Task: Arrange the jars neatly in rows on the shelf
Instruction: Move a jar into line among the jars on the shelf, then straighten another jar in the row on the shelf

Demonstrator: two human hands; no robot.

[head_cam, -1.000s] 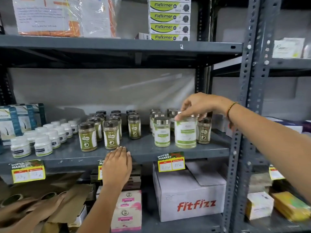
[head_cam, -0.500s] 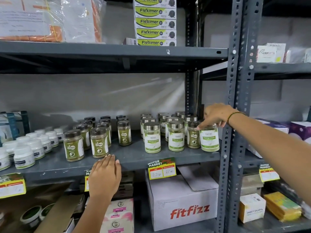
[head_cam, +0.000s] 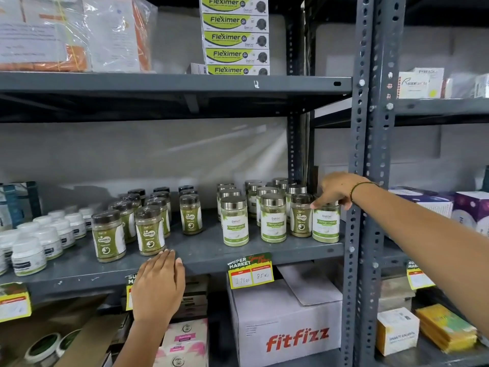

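On the grey middle shelf [head_cam: 206,254] stand silver-lidded moringa jars [head_cam: 235,225] in rows at centre right. Dark-lidded Gaska jars [head_cam: 108,235] stand in rows at centre left, and one dark-lidded jar [head_cam: 300,218] sits among the silver ones. My right hand [head_cam: 336,190] grips the lid of the rightmost moringa jar [head_cam: 326,226], which stands upright on the shelf beside the post. My left hand [head_cam: 158,284] lies flat, fingers apart, on the shelf's front edge just below a Gaska jar [head_cam: 149,230].
Small white jars [head_cam: 27,256] fill the shelf's left end. A grey upright post [head_cam: 360,154] bounds the right end. Fleximer boxes [head_cam: 235,35] sit on the upper shelf. Below are a fitfizz carton [head_cam: 288,327] and a yellow price tag [head_cam: 250,272].
My right hand carried the moringa jar from the front middle rightward to the end of the row by the post. My left hand stayed on the shelf edge.
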